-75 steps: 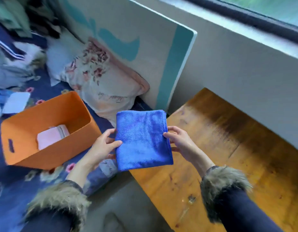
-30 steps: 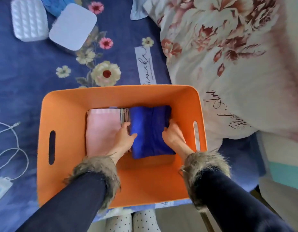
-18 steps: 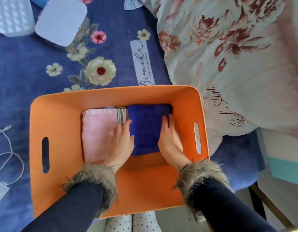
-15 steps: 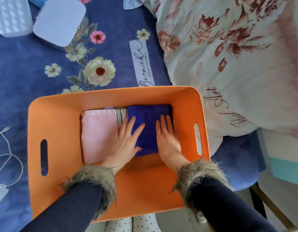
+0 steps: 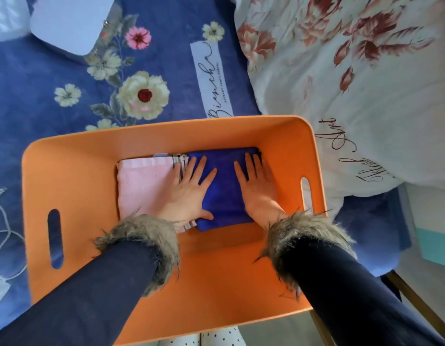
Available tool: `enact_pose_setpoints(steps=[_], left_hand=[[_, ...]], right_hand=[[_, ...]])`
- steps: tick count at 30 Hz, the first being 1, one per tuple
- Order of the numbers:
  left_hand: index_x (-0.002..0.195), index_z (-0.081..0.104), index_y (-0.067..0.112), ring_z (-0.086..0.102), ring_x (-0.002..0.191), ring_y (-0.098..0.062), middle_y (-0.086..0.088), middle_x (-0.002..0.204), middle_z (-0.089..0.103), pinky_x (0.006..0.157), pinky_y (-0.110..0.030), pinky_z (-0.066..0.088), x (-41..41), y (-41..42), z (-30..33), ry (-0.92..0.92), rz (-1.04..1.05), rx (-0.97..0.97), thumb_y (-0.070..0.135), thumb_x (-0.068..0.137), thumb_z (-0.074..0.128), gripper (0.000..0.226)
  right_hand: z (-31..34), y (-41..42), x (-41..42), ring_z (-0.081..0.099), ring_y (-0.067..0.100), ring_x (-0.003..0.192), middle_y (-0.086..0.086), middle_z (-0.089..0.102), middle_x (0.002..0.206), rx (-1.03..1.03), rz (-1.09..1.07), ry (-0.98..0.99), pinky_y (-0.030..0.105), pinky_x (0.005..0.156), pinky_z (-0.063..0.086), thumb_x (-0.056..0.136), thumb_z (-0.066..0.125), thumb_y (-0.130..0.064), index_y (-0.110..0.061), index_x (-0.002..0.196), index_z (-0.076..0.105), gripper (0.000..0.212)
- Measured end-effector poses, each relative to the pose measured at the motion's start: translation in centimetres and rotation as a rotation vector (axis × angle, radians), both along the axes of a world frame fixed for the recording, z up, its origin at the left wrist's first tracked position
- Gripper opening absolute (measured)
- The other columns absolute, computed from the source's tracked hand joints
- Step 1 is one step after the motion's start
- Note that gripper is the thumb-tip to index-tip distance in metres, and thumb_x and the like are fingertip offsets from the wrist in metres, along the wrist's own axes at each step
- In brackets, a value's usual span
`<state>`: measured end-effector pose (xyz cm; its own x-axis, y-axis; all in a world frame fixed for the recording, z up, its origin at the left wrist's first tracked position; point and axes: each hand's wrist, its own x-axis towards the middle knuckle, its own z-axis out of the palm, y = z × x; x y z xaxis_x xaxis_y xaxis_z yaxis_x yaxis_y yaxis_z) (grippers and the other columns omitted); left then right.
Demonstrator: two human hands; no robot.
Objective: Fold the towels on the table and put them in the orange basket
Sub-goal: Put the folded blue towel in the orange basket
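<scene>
Floral bedspread (image 5: 41, 126); orange basket (image 5: 91, 158); hands part-cover blue towel (image 5: 224, 196).

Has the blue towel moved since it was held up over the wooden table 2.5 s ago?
Yes. The blue towel now lies inside the orange basket, beside the pink towel, with both hands flat on it.

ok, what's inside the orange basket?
Folded blue towel, pink towel beside it, striped cloth edges between. Both hands press flat, covering parts; anything underneath is hidden.

The blue towel (image 5: 224, 193) now lies in the orange basket (image 5: 74, 156), and both hands press flat on it, fingers (image 5: 251, 168) spread straight.
</scene>
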<state>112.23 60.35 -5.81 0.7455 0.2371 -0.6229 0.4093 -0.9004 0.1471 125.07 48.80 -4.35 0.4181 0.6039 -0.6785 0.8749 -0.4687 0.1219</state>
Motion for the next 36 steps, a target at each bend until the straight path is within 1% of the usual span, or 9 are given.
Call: enact_pose_setpoints(steps=[3,7,10,14,18,21,26,30,36], left_hand=[[0.149,0.002,0.028,-0.018,0.143,-0.028,-0.008,0.157,-0.015,0.114,-0.050,-0.006,-0.3,0.5,3.3,-0.008,0.060,-0.059,0.059,0.078,0.059,0.097],[0.149,0.014,0.025,-0.013,0.144,-0.023,-0.005,0.158,-0.009,0.115,-0.049,-0.001,-2.5,-0.7,9.1,-0.085,0.284,-0.090,0.047,0.090,0.051,0.073],[0.147,0.022,0.023,-0.001,0.145,-0.022,-0.001,0.158,0.003,0.116,-0.045,0.004,-3.7,-2.3,14.0,-0.203,0.389,-0.118,0.042,0.093,0.048,0.062],[0.145,0.029,0.017,0.015,0.143,-0.023,-0.007,0.155,0.021,0.116,-0.037,0.014,-4.4,-3.8,20.4,-0.394,0.413,-0.127,0.034,0.096,0.045,0.055],[0.145,0.031,0.016,0.016,0.144,-0.021,-0.006,0.154,0.025,0.115,-0.034,0.015,-4.9,-5.5,26.0,-0.564,0.267,-0.090,0.036,0.094,0.047,0.056],[0.147,0.026,0.020,0.009,0.145,-0.018,-0.001,0.156,0.019,0.116,-0.034,0.010,-4.8,-6.6,28.7,-0.583,0.133,-0.105,0.042,0.095,0.042,0.058],[0.147,0.023,0.021,0.007,0.145,-0.018,-0.001,0.156,0.017,0.118,-0.035,0.010,-3.9,-9.3,31.4,-0.600,-0.165,-0.156,0.044,0.095,0.040,0.059],[0.147,0.025,0.020,0.008,0.145,-0.018,-0.002,0.155,0.019,0.117,-0.035,0.010,-3.6,-13.2,34.2,-0.648,-0.423,-0.217,0.043,0.095,0.042,0.059],[0.147,0.026,0.019,0.011,0.145,-0.018,-0.002,0.154,0.022,0.116,-0.034,0.012,-5.6,-22.0,37.8,-0.696,-0.805,-0.297,0.045,0.095,0.041,0.060]], right_hand=[[3.2,-0.5,-1.1,0.002,0.032,0.145,0.017,-0.002,0.157,0.178,-0.237,0.137,0.041,0.117,0.005,0.089,0.057,-0.032,-0.015,0.149,-0.007,0.089],[9.2,-1.8,-1.9,0.023,0.029,0.140,0.011,0.015,0.156,0.417,-0.441,0.300,0.039,0.111,0.030,0.092,0.053,-0.032,-0.016,0.150,0.007,0.075],[14.2,-2.9,-2.6,0.030,0.029,0.136,0.008,0.022,0.154,0.502,-0.456,0.295,0.036,0.110,0.027,0.094,0.050,-0.032,-0.017,0.150,0.012,0.070],[20.6,-5.1,-4.0,0.027,0.026,0.138,0.006,0.026,0.153,0.635,-0.483,0.256,0.034,0.112,0.022,0.093,0.051,-0.033,-0.018,0.148,0.023,0.063],[26.2,-9.0,-5.6,0.032,0.024,0.135,0.003,0.031,0.150,0.680,-0.533,0.101,0.041,0.105,0.031,0.090,0.052,-0.039,-0.024,0.146,0.028,0.062],[29.0,-12.9,-7.0,0.034,0.025,0.133,0.001,0.036,0.146,0.656,-0.575,-0.058,0.042,0.105,0.028,0.089,0.050,-0.045,-0.027,0.143,0.029,0.060],[31.1,-19.4,-11.2,0.020,0.020,0.142,0.000,0.019,0.156,0.548,-0.842,-0.203,0.048,0.113,0.016,0.093,0.037,-0.054,-0.029,0.148,0.015,0.064],[33.3,-23.8,-16.5,0.017,0.018,0.143,0.000,0.017,0.156,0.548,-1.051,-0.312,0.045,0.114,0.016,0.095,0.033,-0.053,-0.028,0.149,0.014,0.062],[37.2,-30.7,-26.3,0.015,0.018,0.143,0.001,0.015,0.156,0.532,-1.379,-0.473,0.048,0.114,0.015,0.095,0.035,-0.051,-0.028,0.149,0.013,0.062]])
